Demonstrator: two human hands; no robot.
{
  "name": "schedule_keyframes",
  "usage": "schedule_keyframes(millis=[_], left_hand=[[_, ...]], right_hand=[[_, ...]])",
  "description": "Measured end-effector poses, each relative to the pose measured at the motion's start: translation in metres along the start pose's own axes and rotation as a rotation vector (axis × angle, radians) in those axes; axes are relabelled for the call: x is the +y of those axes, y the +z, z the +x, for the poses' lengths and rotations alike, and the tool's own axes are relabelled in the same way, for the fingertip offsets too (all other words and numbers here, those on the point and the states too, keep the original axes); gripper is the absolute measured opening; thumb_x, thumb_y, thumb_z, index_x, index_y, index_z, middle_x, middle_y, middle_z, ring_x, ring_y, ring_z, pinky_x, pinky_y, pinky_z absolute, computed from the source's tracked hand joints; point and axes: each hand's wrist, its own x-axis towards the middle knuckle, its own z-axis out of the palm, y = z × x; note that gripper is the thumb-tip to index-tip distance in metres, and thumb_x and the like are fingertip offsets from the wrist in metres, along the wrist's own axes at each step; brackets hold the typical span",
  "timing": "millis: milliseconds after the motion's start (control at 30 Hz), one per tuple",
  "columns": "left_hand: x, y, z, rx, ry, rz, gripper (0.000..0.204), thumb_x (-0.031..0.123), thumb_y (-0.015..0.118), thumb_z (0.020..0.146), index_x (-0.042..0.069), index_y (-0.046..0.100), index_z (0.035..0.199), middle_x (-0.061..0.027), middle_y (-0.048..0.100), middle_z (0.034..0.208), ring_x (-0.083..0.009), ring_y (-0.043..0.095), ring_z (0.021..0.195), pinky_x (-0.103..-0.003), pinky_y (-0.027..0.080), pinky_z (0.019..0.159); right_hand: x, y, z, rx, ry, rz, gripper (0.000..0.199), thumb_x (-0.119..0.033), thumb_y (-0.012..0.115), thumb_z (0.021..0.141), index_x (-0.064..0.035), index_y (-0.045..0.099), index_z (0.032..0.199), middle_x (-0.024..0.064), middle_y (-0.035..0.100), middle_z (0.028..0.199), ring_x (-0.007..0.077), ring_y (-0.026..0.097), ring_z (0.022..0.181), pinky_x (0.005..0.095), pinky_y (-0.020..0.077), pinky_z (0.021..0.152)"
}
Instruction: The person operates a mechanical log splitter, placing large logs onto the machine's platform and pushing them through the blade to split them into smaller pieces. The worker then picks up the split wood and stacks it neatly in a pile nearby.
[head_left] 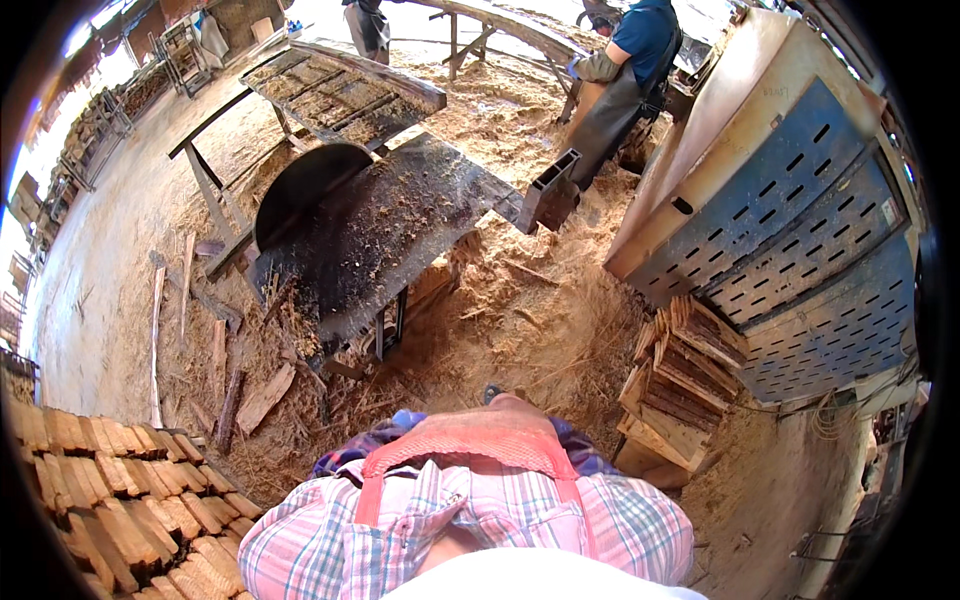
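— Below my chin, what was entered first?

— Item one: checked pink-and-blue cotton shirt [330, 540] under a red cloth apron bib [470, 440]. Left hand and right hand: both out of frame, so I could not tell whether my fingers were spread, pressed together or pinching anything.

— Nearest goods?

— Item two: leaning stack of short rough wooden slats [685, 375], just to my right, against the foot of the blue perforated metal cabinet [790, 230]. Item three: rows of brown wooden slats laid flat [110, 490], at my lower left.

— Machinery?

— Item four: large dark round saw blade [300, 190], bare, rising through a dark metal table strewn with sawdust [400, 220], ahead of me and a little left. Item five: a person in a blue top and long apron [630, 70], working well beyond it.

— Hazards, as you judged them?

— Loose split offcuts [265, 395] lay on the deep pale sawdust floor [540, 310] between me and the blade; a foot catching one could have pitched me towards the unguarded rim. The right-hand stack tilted, and a careless pull from low down might have spilled it.
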Motion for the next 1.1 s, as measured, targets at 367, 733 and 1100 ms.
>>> schedule_keyframes(millis=[367, 733, 1100], left_hand=[[0.026, -0.055, -0.053, 0.338, -0.658, -1.452, 0.018, 0.023, 0.065, 0.078, 0.008, 0.062, 0.086, -0.0114, 0.064, 0.076, -0.0268, 0.059, 0.070, -0.041, 0.044, 0.061], [0.005, -0.016, -0.086, 0.204, -0.348, -0.363, 0.023, 0.029, 0.060, 0.081, 0.006, 0.063, 0.086, -0.0169, 0.065, 0.085, -0.0302, 0.062, 0.076, -0.041, 0.047, 0.063], [0.017, -0.036, -0.088, 0.305, -0.216, -0.111, 0.024, 0.030, 0.058, 0.081, 0.007, 0.064, 0.085, -0.0179, 0.065, 0.086, -0.0305, 0.063, 0.080, -0.041, 0.048, 0.064]], right_hand=[[0.034, 0.027, 0.152, -0.289, -0.030, -0.369, 0.035, -0.035, 0.054, 0.082, -0.0121, 0.053, 0.109, 0.0206, 0.058, 0.111, 0.0385, 0.055, 0.105, 0.0464, 0.0435, 0.086], [0.036, 0.036, 0.150, -0.378, -0.012, -0.338, 0.042, -0.042, 0.055, 0.081, -0.0102, 0.055, 0.109, 0.0224, 0.056, 0.113, 0.0398, 0.052, 0.107, 0.0463, 0.0433, 0.084], [0.054, 0.059, 0.143, -0.236, -0.128, -0.336, 0.030, -0.039, 0.054, 0.082, -0.0115, 0.058, 0.094, 0.0214, 0.061, 0.095, 0.0407, 0.057, 0.090, 0.0481, 0.0430, 0.068]])
